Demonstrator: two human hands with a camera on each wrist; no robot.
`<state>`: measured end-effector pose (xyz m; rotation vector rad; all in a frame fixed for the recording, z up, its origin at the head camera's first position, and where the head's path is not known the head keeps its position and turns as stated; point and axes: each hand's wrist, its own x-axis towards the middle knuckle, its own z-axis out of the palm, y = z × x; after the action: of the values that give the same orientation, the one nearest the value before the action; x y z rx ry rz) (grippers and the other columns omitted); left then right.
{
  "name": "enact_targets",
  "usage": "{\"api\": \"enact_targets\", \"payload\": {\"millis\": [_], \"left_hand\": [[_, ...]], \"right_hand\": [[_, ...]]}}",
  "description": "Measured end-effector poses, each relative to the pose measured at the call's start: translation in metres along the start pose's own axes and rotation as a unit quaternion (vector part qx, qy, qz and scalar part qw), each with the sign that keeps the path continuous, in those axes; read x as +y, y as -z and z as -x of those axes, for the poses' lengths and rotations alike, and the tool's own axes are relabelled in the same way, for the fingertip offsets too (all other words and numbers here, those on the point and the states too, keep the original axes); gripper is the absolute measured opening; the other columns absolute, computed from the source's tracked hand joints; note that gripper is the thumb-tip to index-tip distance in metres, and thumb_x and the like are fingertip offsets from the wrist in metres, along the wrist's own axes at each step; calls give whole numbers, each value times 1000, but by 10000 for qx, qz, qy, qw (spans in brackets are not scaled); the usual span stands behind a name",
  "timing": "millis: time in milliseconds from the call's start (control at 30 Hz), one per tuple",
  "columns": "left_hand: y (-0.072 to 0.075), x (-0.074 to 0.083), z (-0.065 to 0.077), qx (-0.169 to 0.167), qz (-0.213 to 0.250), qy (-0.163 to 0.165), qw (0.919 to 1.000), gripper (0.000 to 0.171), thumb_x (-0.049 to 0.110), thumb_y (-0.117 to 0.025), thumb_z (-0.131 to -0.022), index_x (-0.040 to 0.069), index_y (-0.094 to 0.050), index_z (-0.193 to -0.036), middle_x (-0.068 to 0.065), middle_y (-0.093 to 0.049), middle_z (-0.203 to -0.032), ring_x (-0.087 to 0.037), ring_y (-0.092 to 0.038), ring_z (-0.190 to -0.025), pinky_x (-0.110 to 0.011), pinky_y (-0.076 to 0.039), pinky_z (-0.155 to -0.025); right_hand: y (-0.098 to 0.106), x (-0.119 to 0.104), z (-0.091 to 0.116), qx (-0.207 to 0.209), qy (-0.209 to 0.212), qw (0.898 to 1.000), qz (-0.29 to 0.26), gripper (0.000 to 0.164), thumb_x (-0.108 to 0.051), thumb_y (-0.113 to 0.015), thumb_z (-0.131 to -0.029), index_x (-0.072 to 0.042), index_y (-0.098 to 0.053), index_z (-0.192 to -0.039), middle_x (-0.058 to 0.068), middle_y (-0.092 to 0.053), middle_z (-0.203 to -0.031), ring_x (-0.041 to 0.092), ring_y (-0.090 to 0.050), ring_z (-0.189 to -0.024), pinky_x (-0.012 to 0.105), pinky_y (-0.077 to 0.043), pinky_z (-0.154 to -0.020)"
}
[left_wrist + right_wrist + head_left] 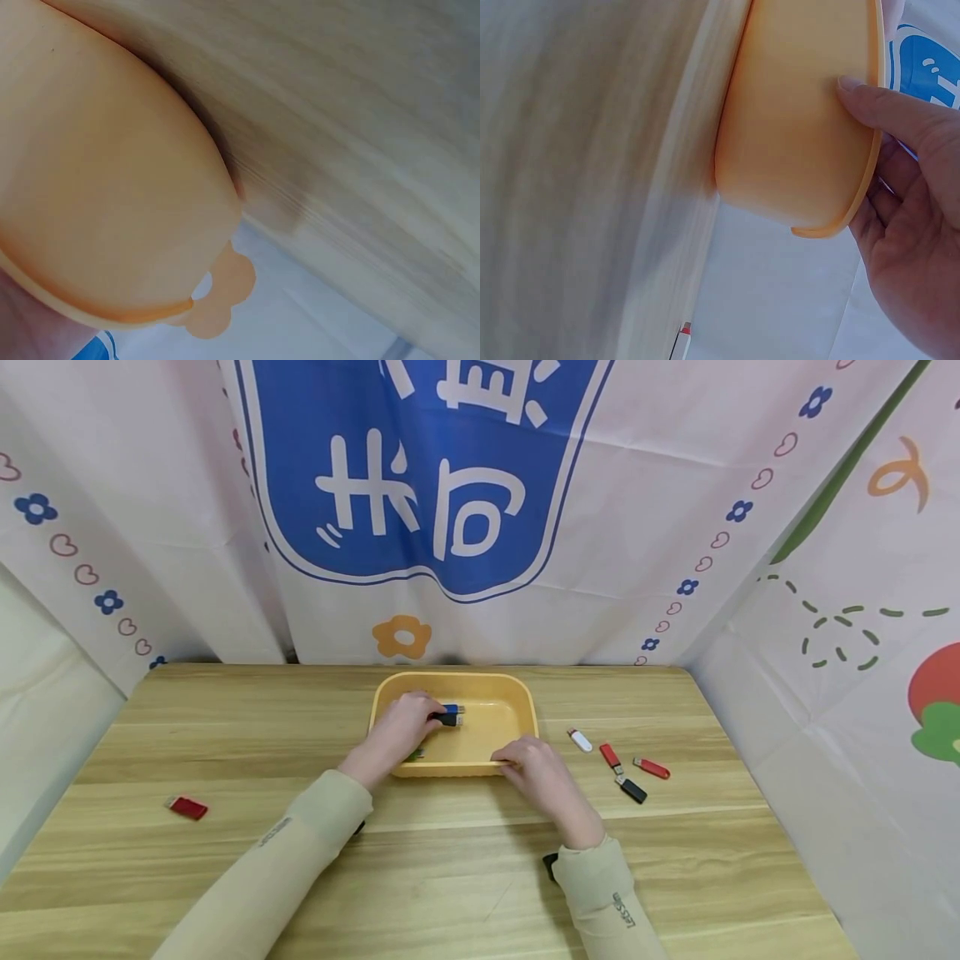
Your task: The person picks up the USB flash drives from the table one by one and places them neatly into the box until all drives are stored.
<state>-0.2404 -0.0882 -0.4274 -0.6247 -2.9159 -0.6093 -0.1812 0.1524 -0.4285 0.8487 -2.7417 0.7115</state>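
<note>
A yellow plastic tray (pixel 495 737) stands at the far middle of the wooden table. My left hand (pixel 401 727) reaches into its left half and pinches a black USB stick (pixel 447 720) between thumb and fingers. Just behind that lies a blue USB stick (pixel 452 708). Part of a green USB stick (pixel 417 753) shows beneath the left wrist, near the tray's front wall. My right hand (pixel 534 768) grips the front rim toward the right corner. In the right wrist view its thumb (pixel 874 105) presses the outer wall, with the other fingers behind the rim.
Right of the tray lie a white USB stick (pixel 580 740), two red ones (pixel 611 755) (pixel 652 768) and a black one (pixel 632 790). A dark red USB stick (pixel 187 807) rests at the table's left. A printed curtain (pixel 330 618) hangs along the back edge.
</note>
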Motion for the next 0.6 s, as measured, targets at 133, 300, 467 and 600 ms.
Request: {"api": "enact_targets", "payload": {"millis": [133, 300, 467, 600], "left_hand": [[-2, 1, -1, -130, -188, 85, 9997, 20, 13, -74, -90, 7, -77, -109, -13, -73, -104, -30, -70, -98, -42, -59, -87], [-4, 0, -3, -245, -289, 114, 9992, 18, 13, -73, -91, 7, -77, -108, -13, -73, -103, -29, -69, -97, -42, -59, -86], [-6, 0, -5, -336, -394, 145, 9986, 15, 13, -73, -91, 7, -77, -104, -12, -73, -101, -27, -70, -96, -41, -59, -85], [-8, 0, -7, -366, -533, 102, 9979, 12, 13, -74, -91, 7, -77, -100, -11, -73, -99, -26, -70, -93, -39, -58, -83]], "right_hand": [[-1, 1, 0, 14, 24, 10000, 17, 10, -9, -79, -84, -12, -79, -93, 2, -78, -93, 18, -70, -89, 34, -58, -81], [-1, 2, 0, -2, 21, 10000, -7, 11, -8, -79, -83, -12, -79, -93, 2, -78, -94, 18, -71, -89, 34, -58, -81], [0, 2, 0, -9, 37, 10000, -22, 11, -7, -79, -83, -11, -79, -94, 3, -78, -94, 19, -71, -90, 34, -58, -82], [0, 2, 0, -14, 51, 10000, -20, 11, -7, -79, -83, -11, -79, -94, 3, -78, -94, 19, -71, -89, 34, -58, -82]]}}
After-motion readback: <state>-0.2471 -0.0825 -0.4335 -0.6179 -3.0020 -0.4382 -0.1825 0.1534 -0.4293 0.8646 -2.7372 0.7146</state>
